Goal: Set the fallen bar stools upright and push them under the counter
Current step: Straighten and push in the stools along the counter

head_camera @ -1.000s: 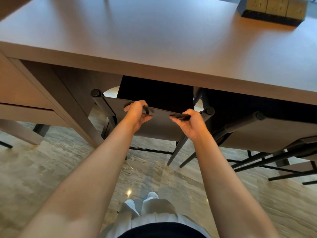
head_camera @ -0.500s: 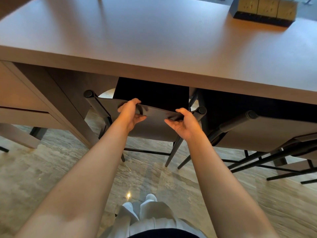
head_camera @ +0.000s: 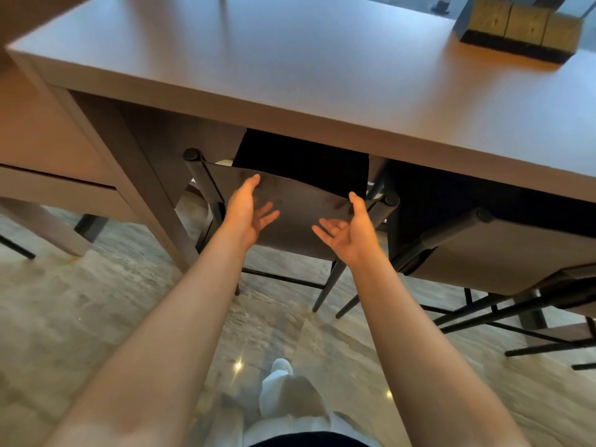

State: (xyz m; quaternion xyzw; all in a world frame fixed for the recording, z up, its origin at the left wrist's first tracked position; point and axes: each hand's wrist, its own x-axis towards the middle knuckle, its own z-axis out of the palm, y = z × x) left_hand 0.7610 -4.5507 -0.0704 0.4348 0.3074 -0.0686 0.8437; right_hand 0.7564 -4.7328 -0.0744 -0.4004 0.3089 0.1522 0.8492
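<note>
An upright bar stool with a brown sling backrest and black metal frame stands with its dark seat under the counter. My left hand and my right hand hover just in front of the backrest, fingers spread and straight, palms facing each other, holding nothing. A second stool of the same kind stands upright to the right, also partly under the counter.
A dark tray with several tan boxes sits at the counter's far right. A counter leg panel stands left of the stool. More black stool legs cross the marble floor at right. My white-trousered leg is below.
Both hands have let go of the backrest's top edge and opened, drawing back slightly. The stool stays under the counter.
</note>
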